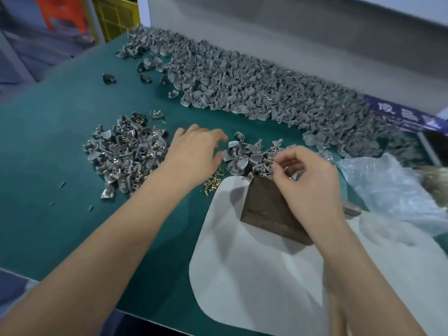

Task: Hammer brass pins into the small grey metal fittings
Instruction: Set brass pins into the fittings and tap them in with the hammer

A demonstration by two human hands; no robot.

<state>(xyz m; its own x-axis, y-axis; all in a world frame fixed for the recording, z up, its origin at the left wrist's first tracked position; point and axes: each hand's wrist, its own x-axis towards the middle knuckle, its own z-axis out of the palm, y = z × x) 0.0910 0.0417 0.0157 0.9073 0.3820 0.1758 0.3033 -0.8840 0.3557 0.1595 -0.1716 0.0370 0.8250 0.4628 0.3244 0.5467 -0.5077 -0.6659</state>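
Observation:
A long heap of grey metal fittings [254,88] lies along the back wall of the green table [53,146]. A smaller pile [126,154] with brass showing in some pieces sits at the left. My left hand [196,151] hovers with fingers spread beside a small cluster of fittings [244,156]. Loose brass pins [213,183] lie just under its wrist. My right hand [308,180] pinches something small at its fingertips above a dark brown block [264,209]; what it pinches is too small to name. No hammer is clearly visible.
A white sheet [254,275] lies under the block at the table's front. Crumpled clear plastic [392,190] sits at the right. A blue printed box edge [407,115] is at the far right; yellow and orange crates [116,15] stand beyond the table.

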